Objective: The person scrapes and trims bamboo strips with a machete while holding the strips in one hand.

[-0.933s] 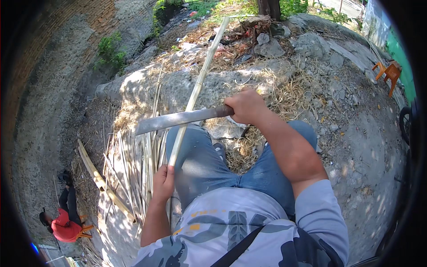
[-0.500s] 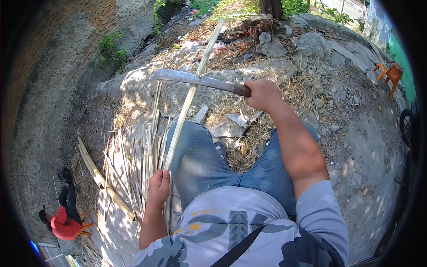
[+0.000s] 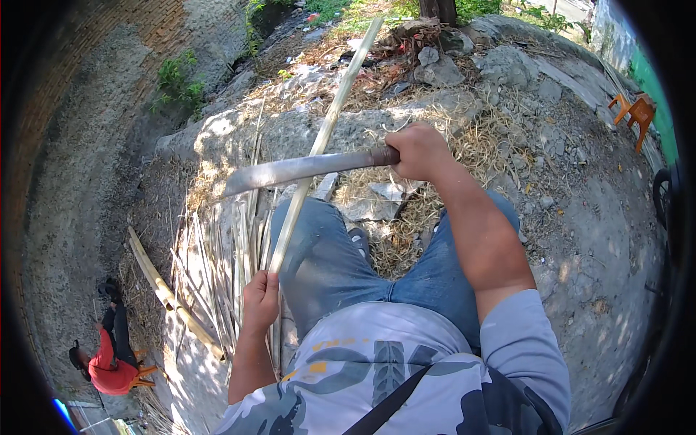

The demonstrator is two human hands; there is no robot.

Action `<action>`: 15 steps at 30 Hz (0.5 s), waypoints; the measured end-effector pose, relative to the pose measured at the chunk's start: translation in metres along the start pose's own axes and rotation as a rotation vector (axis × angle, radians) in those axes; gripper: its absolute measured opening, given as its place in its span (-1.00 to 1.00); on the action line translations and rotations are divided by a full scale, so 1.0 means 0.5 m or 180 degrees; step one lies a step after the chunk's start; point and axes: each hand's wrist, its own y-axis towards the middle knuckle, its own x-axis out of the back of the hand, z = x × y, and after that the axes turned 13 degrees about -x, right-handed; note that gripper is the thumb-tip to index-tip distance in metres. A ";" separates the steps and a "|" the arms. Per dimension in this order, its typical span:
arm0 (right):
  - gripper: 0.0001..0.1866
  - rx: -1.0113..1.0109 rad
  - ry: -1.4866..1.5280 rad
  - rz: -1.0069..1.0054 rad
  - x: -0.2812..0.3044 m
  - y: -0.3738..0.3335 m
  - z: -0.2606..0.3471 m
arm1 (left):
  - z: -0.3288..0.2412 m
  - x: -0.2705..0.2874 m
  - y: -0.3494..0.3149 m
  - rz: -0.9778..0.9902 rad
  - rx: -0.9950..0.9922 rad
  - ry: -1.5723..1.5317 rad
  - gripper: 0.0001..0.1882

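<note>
Sloping away on every side, the rubble-strewn ground (image 3: 580, 217) of grey dirt and stones fills most of the view, with a brick wall (image 3: 80, 65) curving up at the far left. Below, the seated person's blue-jeaned legs (image 3: 326, 261) stretch forward, and just to their left lies a heap of split bamboo slats (image 3: 217, 261) with one thicker bamboo piece (image 3: 163, 286) at its outer edge. A long pale bamboo strip (image 3: 326, 130) runs from beside the left knee up and away toward the stones at the top. Across it, touching or just above it, lies the broad grey blade of a machete (image 3: 290, 170), pointing left. The right hand (image 3: 417, 148) has its grip clenched around the machete's handle. The left hand (image 3: 259, 301) has its grip closed on the near end of the bamboo strip, beside the left thigh. Another person in a red shirt (image 3: 109, 362) crouches at the lower left, and a small orange stool (image 3: 634, 112) stands at the far right.
</note>
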 end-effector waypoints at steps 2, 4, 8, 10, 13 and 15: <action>-0.84 -0.0450 0.0316 0.0087 0.003 0.012 -0.048 | 0.036 0.022 -0.017 0.0010 0.0033 -0.0178 -0.63; -0.82 -0.0885 0.0643 0.0186 0.004 0.014 -0.054 | 0.000 0.014 -0.002 0.0015 0.0069 -0.0184 -0.63; -0.76 -0.0841 0.0324 0.0148 0.009 -0.003 -0.014 | 0.010 0.009 -0.001 0.0059 0.0022 -0.0058 -0.63; -0.75 -0.0545 0.0119 0.0262 -0.010 0.001 -0.001 | 0.015 -0.005 -0.002 0.0017 0.0028 -0.0179 -0.63; -0.77 -0.0242 0.0112 0.0171 -0.021 -0.011 0.019 | 0.013 -0.023 0.001 -0.0030 -0.0003 -0.0270 -0.62; -0.78 -0.0191 -0.0045 0.0371 -0.018 -0.013 0.029 | 0.009 -0.029 0.003 -0.0022 -0.0038 -0.0238 -0.61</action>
